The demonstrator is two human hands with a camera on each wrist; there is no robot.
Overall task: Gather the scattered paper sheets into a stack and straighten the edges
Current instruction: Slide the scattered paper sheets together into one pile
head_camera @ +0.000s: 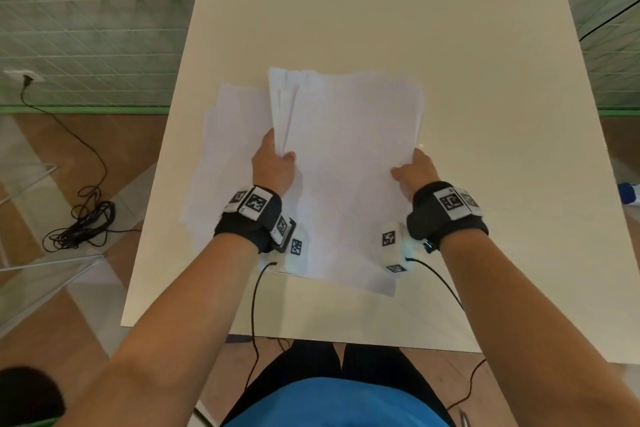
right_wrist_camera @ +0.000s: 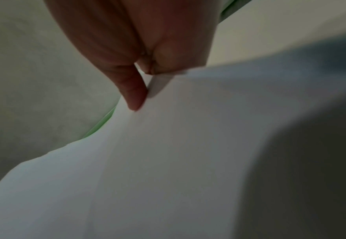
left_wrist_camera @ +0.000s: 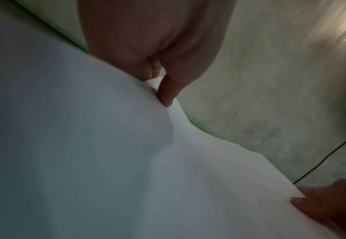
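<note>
Both hands pinch the gathered stack at its side edges, long axis pointing away from the person.

Left hand (head_camera: pixel 273 163) and right hand (head_camera: pixel 414 172) hold stack (head_camera: pixel 349 163) above table (head_camera: pixel 485 114); loose sheets (head_camera: pixel 228 149) lie left, nearer the left hand.

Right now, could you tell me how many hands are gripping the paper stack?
2: the left hand grips the paper stack at its left edge, the right hand at its right edge.
</note>
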